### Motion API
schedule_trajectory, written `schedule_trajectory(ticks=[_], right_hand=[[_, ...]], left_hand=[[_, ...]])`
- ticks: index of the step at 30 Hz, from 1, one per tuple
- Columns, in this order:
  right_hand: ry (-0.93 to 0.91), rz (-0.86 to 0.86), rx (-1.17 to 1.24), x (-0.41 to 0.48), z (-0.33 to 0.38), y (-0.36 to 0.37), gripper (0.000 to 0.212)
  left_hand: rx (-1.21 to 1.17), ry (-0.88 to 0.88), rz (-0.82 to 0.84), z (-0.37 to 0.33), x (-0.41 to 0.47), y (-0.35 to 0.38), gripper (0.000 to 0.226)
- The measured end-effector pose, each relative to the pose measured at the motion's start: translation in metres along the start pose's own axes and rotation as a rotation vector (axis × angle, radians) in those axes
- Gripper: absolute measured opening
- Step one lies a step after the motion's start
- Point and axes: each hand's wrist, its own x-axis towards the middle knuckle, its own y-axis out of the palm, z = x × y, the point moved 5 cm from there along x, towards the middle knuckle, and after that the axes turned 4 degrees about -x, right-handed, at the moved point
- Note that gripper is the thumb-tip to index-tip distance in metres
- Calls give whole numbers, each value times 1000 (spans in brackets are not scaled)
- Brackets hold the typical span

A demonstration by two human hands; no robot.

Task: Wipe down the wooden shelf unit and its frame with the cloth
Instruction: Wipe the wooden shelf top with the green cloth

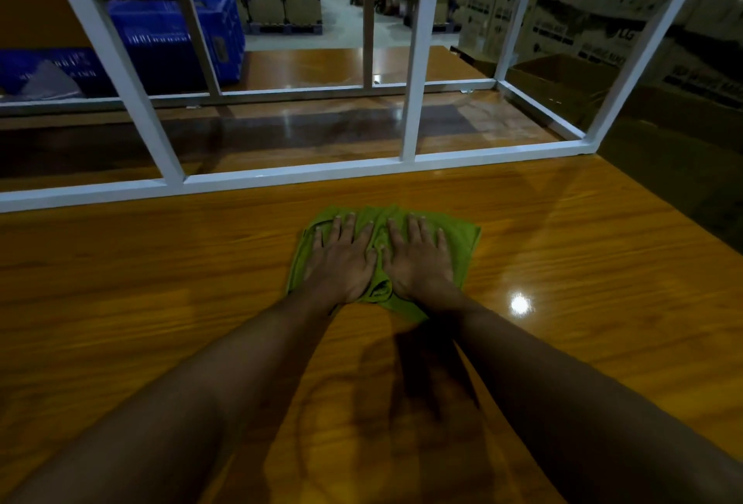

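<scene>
A green cloth (462,240) lies bunched on the glossy wooden surface (161,270) in the middle of the view. My left hand (341,258) and my right hand (418,258) press flat on the cloth side by side, fingers spread and pointing away from me. Just beyond the cloth rises the white metal frame (414,73) of the shelf unit, whose bottom rail (281,176) rests on the wood. A lower wooden shelf (321,129) shows behind the frame's bars.
Blue plastic crates (173,41) stand behind the frame at the left. Stacked cardboard boxes (603,33) fill the right background, with an open box (563,77) in front. The wooden surface's edge runs diagonally at the right. A light glare (520,304) reflects right of the hands.
</scene>
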Motion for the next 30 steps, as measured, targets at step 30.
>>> schedule_trajectory(ticks=[30], right_hand=[[185,-42,38,-57,-110,3,60]], left_hand=[[-29,111,38,-122,1,19,57]])
